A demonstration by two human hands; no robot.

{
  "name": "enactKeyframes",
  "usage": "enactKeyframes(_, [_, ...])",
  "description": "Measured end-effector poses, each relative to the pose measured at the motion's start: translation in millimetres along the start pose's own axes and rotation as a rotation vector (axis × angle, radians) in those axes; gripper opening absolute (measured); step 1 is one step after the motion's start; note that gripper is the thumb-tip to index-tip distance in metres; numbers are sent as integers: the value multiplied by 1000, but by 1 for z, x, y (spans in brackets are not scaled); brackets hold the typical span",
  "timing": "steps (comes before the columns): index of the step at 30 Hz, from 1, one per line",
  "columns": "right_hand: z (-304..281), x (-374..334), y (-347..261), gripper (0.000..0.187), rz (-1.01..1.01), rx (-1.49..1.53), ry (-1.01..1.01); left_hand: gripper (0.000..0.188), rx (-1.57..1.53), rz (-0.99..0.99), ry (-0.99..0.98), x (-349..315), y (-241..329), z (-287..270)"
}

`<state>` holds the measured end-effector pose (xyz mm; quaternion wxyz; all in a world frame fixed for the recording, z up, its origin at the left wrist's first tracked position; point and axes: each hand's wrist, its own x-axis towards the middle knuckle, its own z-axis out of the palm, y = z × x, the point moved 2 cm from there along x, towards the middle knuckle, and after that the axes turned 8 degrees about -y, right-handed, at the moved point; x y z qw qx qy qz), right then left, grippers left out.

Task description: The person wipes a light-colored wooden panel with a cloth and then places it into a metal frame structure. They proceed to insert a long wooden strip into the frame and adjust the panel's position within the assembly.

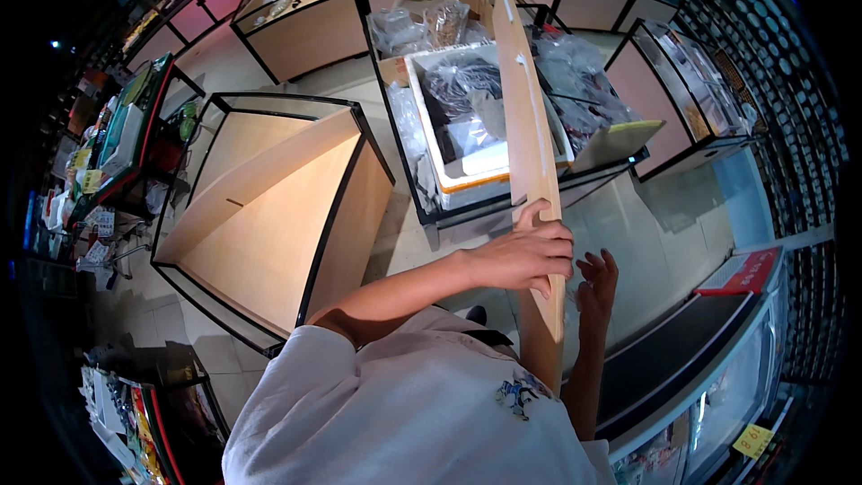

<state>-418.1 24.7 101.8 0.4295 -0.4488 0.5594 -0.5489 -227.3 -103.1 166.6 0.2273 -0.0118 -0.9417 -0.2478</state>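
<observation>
A long pale wooden board [532,139] stands on edge in front of my body, reaching from my waist toward the far stall. Near its close end, my left hand [528,251] grips it over the top edge, fingers wrapped around. A white streak runs along part of the board's face. To the right of the board, my right hand [596,283] is raised with its fingers apart and slightly curled. Nothing shows in that hand, and a small gap separates it from the board. The board's lower side is hidden.
On the left stands a black-framed wooden display bin [260,216] with a slanted panel. Ahead, a white foam box [440,157] with plastic bags sits in another stall. A freezer case [709,395] curves along the right, with a red sign [752,271] near it. Tiled floor [655,233] runs between.
</observation>
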Motion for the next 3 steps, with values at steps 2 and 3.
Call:
enactKeyframes(2, [0, 1, 6, 85, 1, -355, 14, 37, -15, -13, 15, 1, 1, -1])
enactKeyframes(3, [-1, -2, 6, 80, 29, -321, 7, 37, -39, -23, -17, 2, 2, -3])
